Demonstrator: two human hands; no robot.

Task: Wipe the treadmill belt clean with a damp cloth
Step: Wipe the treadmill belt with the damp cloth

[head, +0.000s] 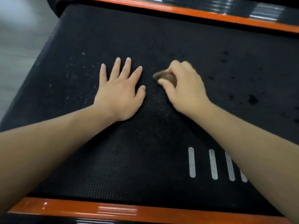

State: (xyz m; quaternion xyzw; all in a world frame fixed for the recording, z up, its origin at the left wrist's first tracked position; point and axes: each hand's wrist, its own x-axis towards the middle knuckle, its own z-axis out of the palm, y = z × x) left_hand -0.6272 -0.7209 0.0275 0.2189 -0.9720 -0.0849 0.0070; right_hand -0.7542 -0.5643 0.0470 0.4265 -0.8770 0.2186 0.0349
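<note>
Pressing flat on the black bumpy treadmill belt (pixel 145 38), your left hand (pixel 119 94) has its fingers spread wide. Your right hand (pixel 186 88) curls round the small brown cloth wad (pixel 165 77), just beside your left thumb.

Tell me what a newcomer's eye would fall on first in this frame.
Two bare hands sit at the centre of the black treadmill belt: the left hand pressed flat with fingers spread, the right hand gripping a small brownish cloth, blurred. Next come the orange side rails at top and bottom, and the white stripes on the belt at lower right.
</note>
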